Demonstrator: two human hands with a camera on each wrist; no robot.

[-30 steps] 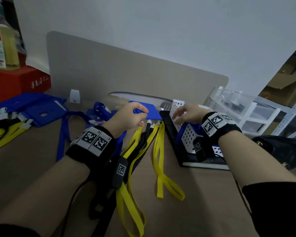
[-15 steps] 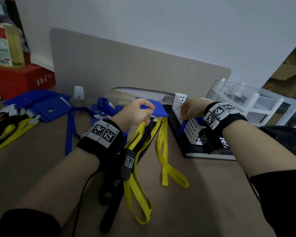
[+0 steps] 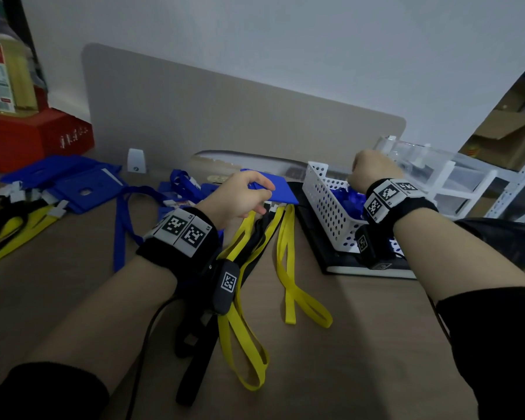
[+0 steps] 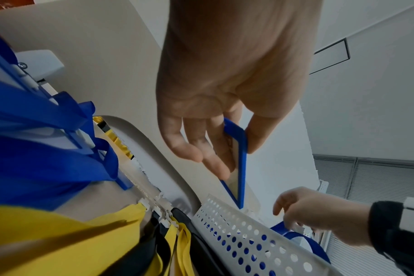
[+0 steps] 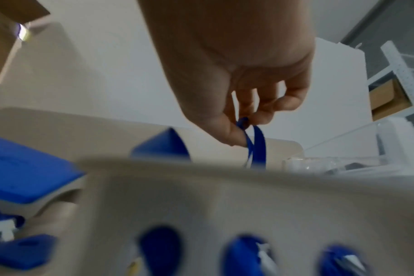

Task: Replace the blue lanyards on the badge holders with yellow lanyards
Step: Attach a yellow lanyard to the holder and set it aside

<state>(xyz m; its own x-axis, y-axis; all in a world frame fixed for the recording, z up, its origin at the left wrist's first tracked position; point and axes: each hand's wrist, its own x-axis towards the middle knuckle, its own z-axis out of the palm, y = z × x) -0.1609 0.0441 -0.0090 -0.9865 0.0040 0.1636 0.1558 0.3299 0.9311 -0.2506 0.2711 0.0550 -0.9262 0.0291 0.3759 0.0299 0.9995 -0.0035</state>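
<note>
My left hand (image 3: 249,195) (image 4: 222,142) holds a blue badge holder (image 3: 278,194) (image 4: 240,164) between thumb and fingers, above the yellow lanyards (image 3: 288,253). My right hand (image 3: 367,171) (image 5: 243,119) pinches a blue lanyard (image 5: 258,147) over the white perforated basket (image 3: 325,207), which holds more blue lanyards (image 3: 349,198). Several yellow and black lanyards lie on the table below my left wrist. Loose blue lanyards (image 3: 125,225) lie to the left.
More blue badge holders (image 3: 73,183) and yellow lanyards (image 3: 15,234) lie at far left by a red box (image 3: 28,137). The basket stands on a dark book (image 3: 355,262). A beige divider (image 3: 225,116) backs the table; clear plastic drawers (image 3: 443,177) stand at right.
My right hand closed on a blue lanyard at the basket and rose a little, further right. My left hand stayed on the badge holder.
</note>
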